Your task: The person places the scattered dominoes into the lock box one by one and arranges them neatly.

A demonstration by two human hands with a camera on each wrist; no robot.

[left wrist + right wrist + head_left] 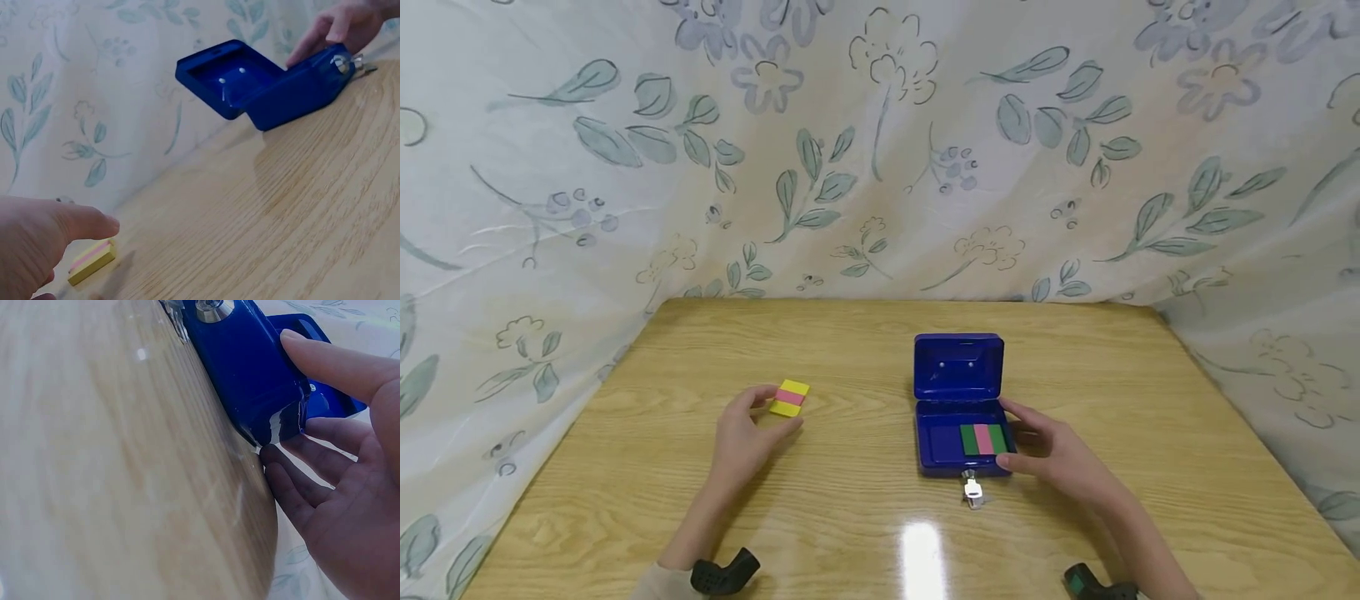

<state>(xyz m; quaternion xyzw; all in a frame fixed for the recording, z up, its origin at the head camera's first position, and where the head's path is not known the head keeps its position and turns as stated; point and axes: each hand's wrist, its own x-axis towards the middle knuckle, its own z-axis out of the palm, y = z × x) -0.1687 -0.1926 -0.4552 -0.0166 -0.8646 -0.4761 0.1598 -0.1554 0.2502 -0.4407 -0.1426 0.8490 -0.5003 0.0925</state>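
Observation:
A small dark blue metal cash box (928,468) stands on the table with its lid (958,367) raised. In its right part lies a sticky-note block (982,439) with green, pink and green stripes. My right hand (1056,458) holds the box at its right side, thumb over the rim near the front corner and fingers along the outer wall. To the left, a yellow and pink striped sticky-note block (789,398) lies on the table. Around it my left hand (747,437) spreads thumb and forefinger; in the left wrist view the thumb (90,224) hovers above that block.
Keys (973,490) hang from the lock at the box's front. The wooden table (850,517) ends at the back against a flowered cloth (865,150). A dark wrist-camera mount (726,572) sits on the left wrist, another (1097,585) on the right.

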